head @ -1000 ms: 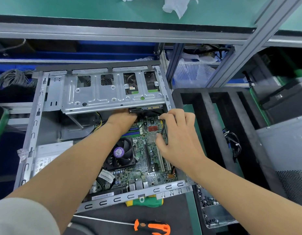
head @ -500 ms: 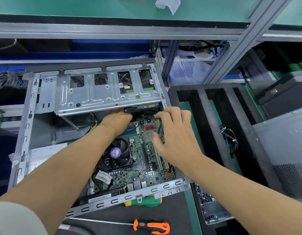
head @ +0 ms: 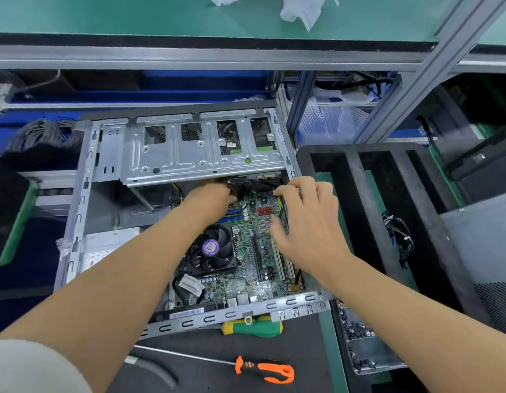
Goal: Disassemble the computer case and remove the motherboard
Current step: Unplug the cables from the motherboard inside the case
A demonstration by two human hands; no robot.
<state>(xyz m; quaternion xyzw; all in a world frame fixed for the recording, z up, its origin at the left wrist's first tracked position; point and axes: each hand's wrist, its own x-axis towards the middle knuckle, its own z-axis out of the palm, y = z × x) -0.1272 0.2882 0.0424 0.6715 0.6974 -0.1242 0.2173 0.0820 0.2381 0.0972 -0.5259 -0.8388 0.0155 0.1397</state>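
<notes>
With your left hand (head: 214,195) reaching under the drive cage (head: 200,154), fingers hidden, and right hand (head: 305,222) loosely curled over the motherboard (head: 246,251) still seated in the case (head: 81,211), pull connectors straight, not wires.

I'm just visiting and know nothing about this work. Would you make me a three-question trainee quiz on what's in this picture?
1. True or false: the motherboard is still inside the computer case.
2. Which tool lies nearest the viewer on the dark mat?
A. orange-handled screwdriver
B. hammer
C. pliers
3. Fill in: the left hand reaches under the metal ____ cage, while the right hand hovers over the board's right edge.

Key: 1 true; 2 A; 3 drive.
</notes>
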